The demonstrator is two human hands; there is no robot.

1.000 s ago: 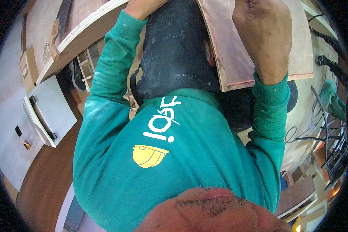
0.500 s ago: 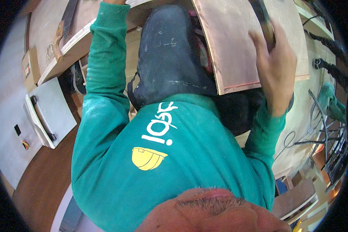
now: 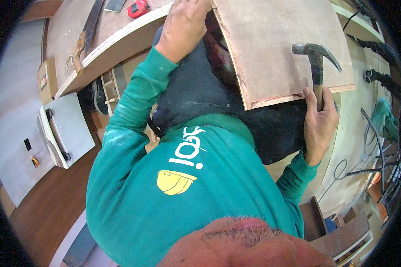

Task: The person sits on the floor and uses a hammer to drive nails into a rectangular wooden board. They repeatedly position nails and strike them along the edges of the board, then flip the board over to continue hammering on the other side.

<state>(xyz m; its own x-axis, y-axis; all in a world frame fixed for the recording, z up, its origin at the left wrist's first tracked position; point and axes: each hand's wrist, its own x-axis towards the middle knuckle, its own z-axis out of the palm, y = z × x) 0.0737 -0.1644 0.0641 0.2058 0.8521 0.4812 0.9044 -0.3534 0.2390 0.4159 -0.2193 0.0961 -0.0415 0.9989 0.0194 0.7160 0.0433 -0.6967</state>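
Observation:
A claw hammer [image 3: 316, 61] is upright in the picture over the lower right of a plywood panel [image 3: 272, 44], with my right hand [image 3: 320, 122] closed on its handle just below the panel’s edge. My left hand [image 3: 182, 29] is at the top, beside the panel’s left edge; its fingers are curled, and what they hold is hidden. The panel lies over my lap, with my dark trousers [image 3: 187, 84] showing beside and below it.
A wooden bench [image 3: 64, 40] at upper left carries a red tape measure [image 3: 138, 8], a handsaw [image 3: 80, 51] and a metal piece. A cardboard box [image 3: 47, 82] and white hinged panel [image 3: 75, 131] are left. Cables [image 3: 378, 147] and wood offcuts [image 3: 345, 242] lie right.
My left hand has moved right to the panel’s edge. My right hand has moved down, and the hammer’s head now shows over the panel. The red tape measure has come into view.

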